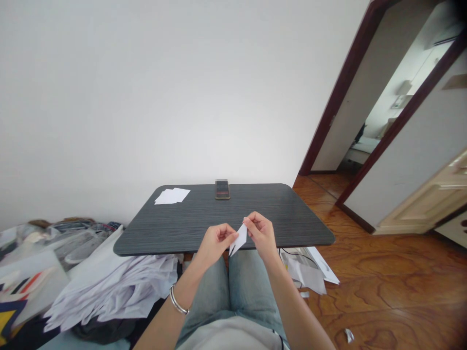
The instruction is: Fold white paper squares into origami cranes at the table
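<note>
A small folded piece of white paper [239, 239] is held up between both hands, just over the table's near edge. My left hand [218, 240] pinches its left side between thumb and fingers. At its upper right corner, my right hand [260, 232] grips the paper with thumb and forefinger. The paper narrows to points at the bottom, where its layers stand slightly apart. Several flat white paper sheets [171, 196] overlap at the far left of the dark wood-grain table [189, 218].
A phone-like dark object on a stand [222, 189] is at the table's back edge, by the white wall. On the left lie heaped white papers [124, 287] and bagged clothes [80, 243]. More papers [306, 272] lie on the wooden floor [383, 287] at right, near a doorway.
</note>
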A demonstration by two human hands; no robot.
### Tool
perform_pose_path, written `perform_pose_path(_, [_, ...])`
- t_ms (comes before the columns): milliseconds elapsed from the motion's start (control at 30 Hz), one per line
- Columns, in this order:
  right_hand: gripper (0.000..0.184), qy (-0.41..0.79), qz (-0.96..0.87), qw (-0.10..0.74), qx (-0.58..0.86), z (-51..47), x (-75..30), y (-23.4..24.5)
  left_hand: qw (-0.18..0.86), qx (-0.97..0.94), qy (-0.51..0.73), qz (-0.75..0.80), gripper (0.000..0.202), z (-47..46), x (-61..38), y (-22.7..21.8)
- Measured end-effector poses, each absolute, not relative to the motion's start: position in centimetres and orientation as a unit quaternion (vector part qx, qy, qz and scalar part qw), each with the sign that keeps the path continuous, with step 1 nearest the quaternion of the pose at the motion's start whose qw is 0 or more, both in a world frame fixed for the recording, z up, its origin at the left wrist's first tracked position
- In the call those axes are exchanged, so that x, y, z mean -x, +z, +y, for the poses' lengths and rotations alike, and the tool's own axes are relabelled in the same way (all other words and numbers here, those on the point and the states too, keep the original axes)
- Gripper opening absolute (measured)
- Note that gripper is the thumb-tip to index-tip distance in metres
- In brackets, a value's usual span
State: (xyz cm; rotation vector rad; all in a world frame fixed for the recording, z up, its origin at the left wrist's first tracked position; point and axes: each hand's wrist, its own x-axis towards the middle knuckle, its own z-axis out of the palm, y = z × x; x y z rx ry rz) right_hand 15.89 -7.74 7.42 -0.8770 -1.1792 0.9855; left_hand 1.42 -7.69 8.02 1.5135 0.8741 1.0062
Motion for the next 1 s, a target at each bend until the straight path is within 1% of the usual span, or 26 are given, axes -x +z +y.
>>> perform_pose_path(167, [0.029, 0.444, -0.497, 0.640, 0.382, -7.75, -15.84, 7.77, 0.595, -0.578, 0.433, 0.353, 0.030, -8.00, -1.41, 8.30])
perform_pose_path(267, [0.030, 0.436, -0.497, 0.642, 0.387, -7.88, -15.77, 8.17, 0.625, -0.552, 0.419, 0.360, 0.032, -8.10, -1.39, 8.30])
perform_pose_path(400, [0.030, 0.429, -0.505, 0.637, 0.393, -7.97, -15.68, 8.38, 0.641, -0.538, 0.402, 0.372, 0.035, -8.07, -1.51, 8.01])
perform_pose_path(600, [0.030, 0.432, -0.507, 0.630, 0.398, -7.70, -15.75, 7.92, 0.628, -0.547, 0.402, 0.380, 0.037, -7.94, -1.67, 7.69])
perform_pose_path(833, [0.030, 0.450, -0.496, 0.625, 0.402, -7.62, -15.63, 7.80, 0.579, -0.585, 0.415, 0.388, 0.037, -8.22, -1.61, 8.24])
perform_pose_path(1000, [0.030, 0.474, -0.544, 0.566, 0.399, -8.03, -15.68, 7.68, 0.533, -0.616, 0.422, 0.397, 0.033, -8.28, -1.48, 8.39])
